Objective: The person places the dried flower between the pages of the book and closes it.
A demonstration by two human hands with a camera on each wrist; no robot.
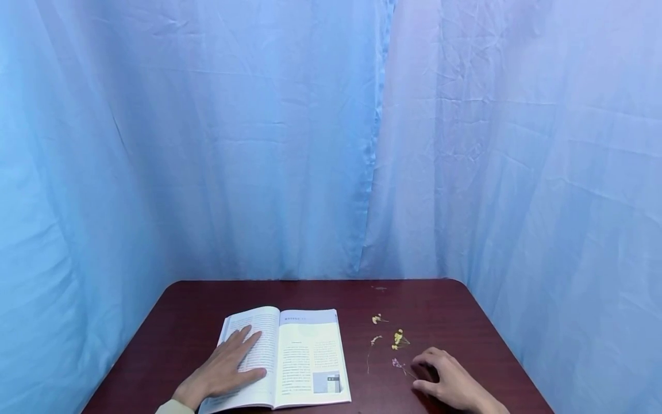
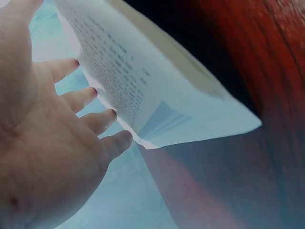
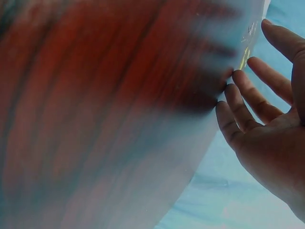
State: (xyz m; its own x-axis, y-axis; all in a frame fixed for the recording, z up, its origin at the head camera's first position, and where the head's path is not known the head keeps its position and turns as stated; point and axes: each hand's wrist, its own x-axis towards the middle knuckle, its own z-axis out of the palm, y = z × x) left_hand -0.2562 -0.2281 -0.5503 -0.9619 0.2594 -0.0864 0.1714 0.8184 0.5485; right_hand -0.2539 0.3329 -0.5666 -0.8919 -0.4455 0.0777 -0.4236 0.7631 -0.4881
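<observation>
Left hand (image 1: 224, 365) lies spread on the open book (image 1: 292, 351); right hand (image 1: 455, 382), loosely bent, sits by the purple sprig (image 1: 397, 363) toward the table (image 1: 465, 322)'s near right corner; probably feather-light and brittle, so pinch the stem (image 1: 408, 373) gently.

Cool, even light is washing over the curtains (image 1: 289, 144) in here, going cyan at left and faintly lavender toward the right, while the open book (image 1: 295, 339) is showing nearly white and the right hand (image 1: 450, 378) is casting a soft dark patch on the tabletop (image 1: 315, 293). Close up at the left wrist, a milky haze is flattening contrast, the left hand (image 2: 55, 138) is sitting in dimness, and near-black shadow is pooling beside the book. At the right wrist, bluish glare is veiling the tabletop's smeared, out-of-focus grain, and dark streaks are blurring beside the fingertips (image 3: 221, 108).
</observation>
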